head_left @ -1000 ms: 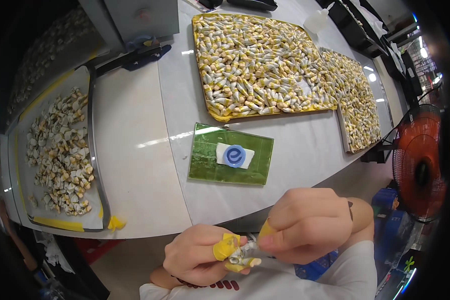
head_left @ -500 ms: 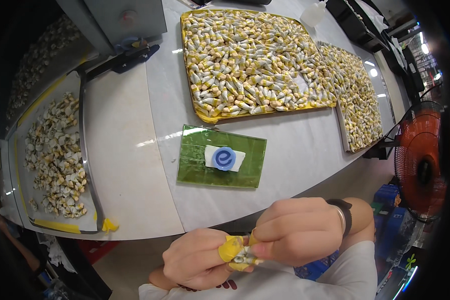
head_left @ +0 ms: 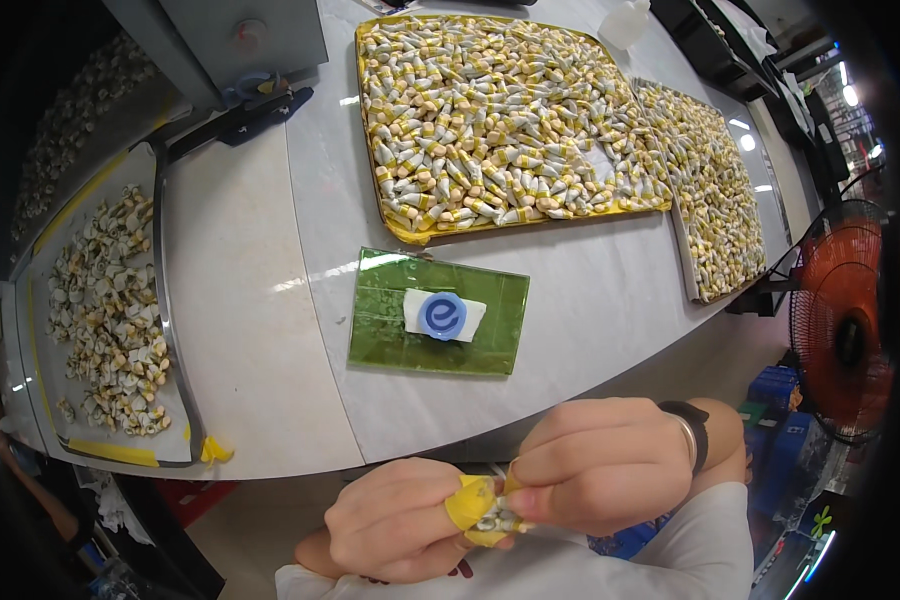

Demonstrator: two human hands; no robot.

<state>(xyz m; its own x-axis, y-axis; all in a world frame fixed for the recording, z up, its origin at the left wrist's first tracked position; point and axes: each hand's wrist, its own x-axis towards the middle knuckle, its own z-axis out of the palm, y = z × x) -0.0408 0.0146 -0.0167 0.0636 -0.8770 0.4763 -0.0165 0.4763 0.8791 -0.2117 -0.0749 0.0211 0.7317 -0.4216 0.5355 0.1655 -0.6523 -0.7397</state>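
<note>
My left hand (head_left: 395, 520) and my right hand (head_left: 605, 465) meet at the front of my body, off the table's near edge. Between their closed fingertips are a few small white-and-yellow pieces (head_left: 490, 516), partly hidden. Yellow tape (head_left: 469, 503) is wrapped about a left finger, and a bit of yellow also shows at my right fingertips. A dark band and a ring-like bracelet circle my right wrist. Beyond the hands, on the table, lies a green glass slab (head_left: 380, 345) with a white pad (head_left: 475, 320) and a round blue piece (head_left: 442, 316) on it.
A yellow-edged tray (head_left: 395, 232) full of small cone-shaped white-and-yellow pieces sits at the back. Another filled tray (head_left: 684, 262) adjoins it on the right. At the left, a paper-lined tray (head_left: 185, 440) carries a loose heap. A red fan (head_left: 840, 330) stands right of the table.
The view has shifted slightly, so the table things sit a little further left. Both hands keep nearly the same pose, with small finger movement around the pieces.
</note>
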